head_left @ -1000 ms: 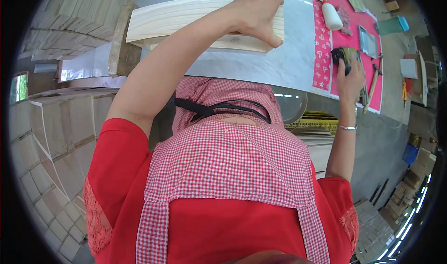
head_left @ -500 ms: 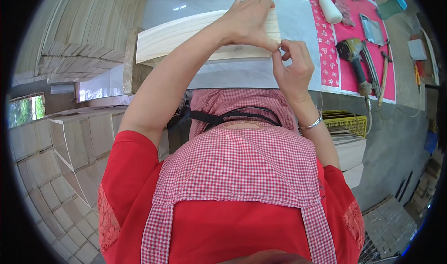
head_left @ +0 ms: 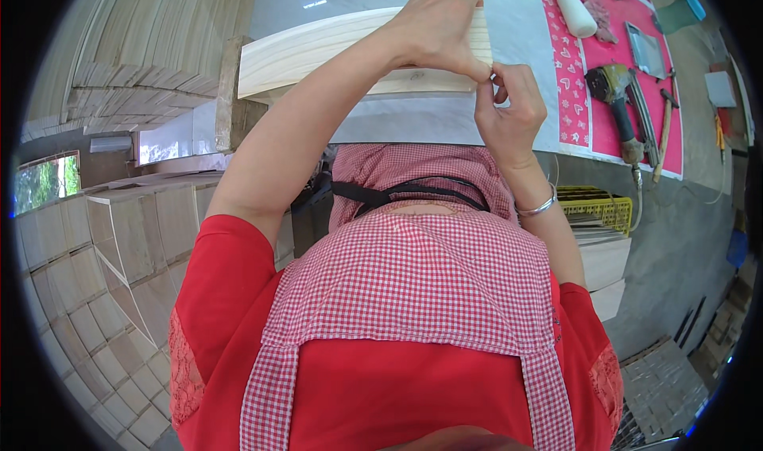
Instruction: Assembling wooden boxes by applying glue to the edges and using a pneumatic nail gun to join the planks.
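Note:
A long, pale, box-like wooden piece (head_left: 318,50) lies across the work table, with grain lines on its upper face and a knot on the side nearer me. My left hand (head_left: 441,34) reaches over its right end, fingers on the far edge and thumb at the near right corner, gripping it. At that same corner, the thumb and forefinger of my right hand (head_left: 513,117) are pinched together against the wood, close to the left thumb. Whatever sits between those right fingertips is too small or hidden to make out.
On a pink sheet (head_left: 592,125) at the right lie a white squeeze bottle (head_left: 576,14), a nail gun (head_left: 616,101) with a hose and a hammer (head_left: 666,125). A wooden block (head_left: 236,105) stands at the piece's left end. Stacked boards (head_left: 159,38) rise behind it. A yellow crate (head_left: 596,205) is below right.
The whole view has shifted slightly, so the table and hands appear a little farther right. Both hands keep their hold at the wood's right end, with barely any finger movement.

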Motion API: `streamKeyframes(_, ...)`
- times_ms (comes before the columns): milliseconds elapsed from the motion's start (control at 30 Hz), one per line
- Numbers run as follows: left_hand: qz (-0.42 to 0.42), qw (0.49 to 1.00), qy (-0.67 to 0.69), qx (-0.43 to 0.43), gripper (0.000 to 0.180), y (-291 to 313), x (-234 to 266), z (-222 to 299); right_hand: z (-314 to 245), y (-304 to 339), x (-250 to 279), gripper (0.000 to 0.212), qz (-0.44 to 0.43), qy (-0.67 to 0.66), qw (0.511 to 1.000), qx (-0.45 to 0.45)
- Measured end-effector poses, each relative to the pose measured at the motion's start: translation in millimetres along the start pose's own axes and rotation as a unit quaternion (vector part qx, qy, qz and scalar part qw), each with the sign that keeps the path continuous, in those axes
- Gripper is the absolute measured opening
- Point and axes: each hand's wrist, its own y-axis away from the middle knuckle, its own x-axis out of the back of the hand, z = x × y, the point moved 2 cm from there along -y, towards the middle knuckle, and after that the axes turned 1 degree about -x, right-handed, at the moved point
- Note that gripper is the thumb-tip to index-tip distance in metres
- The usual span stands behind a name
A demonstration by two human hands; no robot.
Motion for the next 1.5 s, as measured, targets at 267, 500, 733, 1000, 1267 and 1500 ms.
streamKeyframes(267,0.019,1.0,0.003,-0.004,0.095,1.7,-1.4,-3.0,29.8,-9.6,50.3,0.038,-0.108,-0.014,0.993,-0.054)
streamKeyframes(500,-0.01,1.0,-0.004,-0.003,0.088,-1.2,-0.4,3.1,192.4,12.5,185.1,0.056,-0.132,0.429,0.89,-0.079)
streamKeyframes(733,-0.027,0.999,0.018,0.015,0.089,-3.0,1.9,3.3,220.5,0.8,180.3,0.06,-0.258,0.366,0.89,-0.086)
streamKeyframes(1000,-0.021,1.0,0.011,0.004,0.091,0.1,-1.2,2.2,176.7,-67.0,178.0,0.044,-0.284,0.372,0.862,-0.197)
streamKeyframes(1267,-0.019,0.998,-0.043,-0.043,0.093,3.0,-7.2,-6.7,31.9,-120.7,163.0,0.029,-0.372,0.144,0.879,-0.261)
streamKeyframes(1500,-0.016,0.999,-0.026,-0.027,0.093,4.6,-8.5,-2.8,-22.3,-134.6,137.3,0.042,-0.46,0.056,0.882,-0.085)
